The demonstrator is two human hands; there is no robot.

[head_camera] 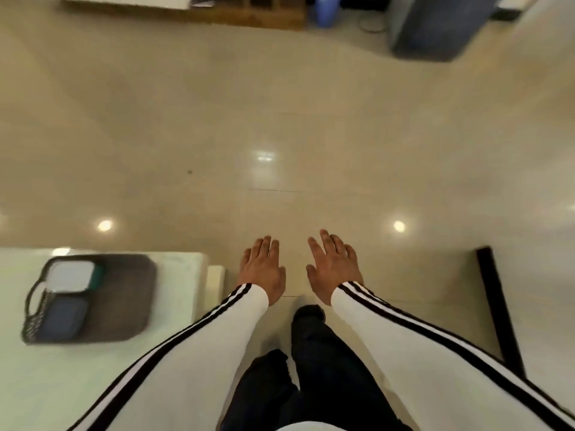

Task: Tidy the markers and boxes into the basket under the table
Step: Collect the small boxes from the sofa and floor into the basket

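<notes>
Dark trousers and one shoe at the bottom, seen from above. White sleeves with black stripes reaching forward. Left hand and right hand held out side by side over the floor, palms down, fingers spread, grasping nothing. To the left, a white desk carrying a dark basket, blurred. Inside it, at its left end, a white box and a blue box, touching. Markers not discernible. Far off, blurred furniture along the top edge.
</notes>
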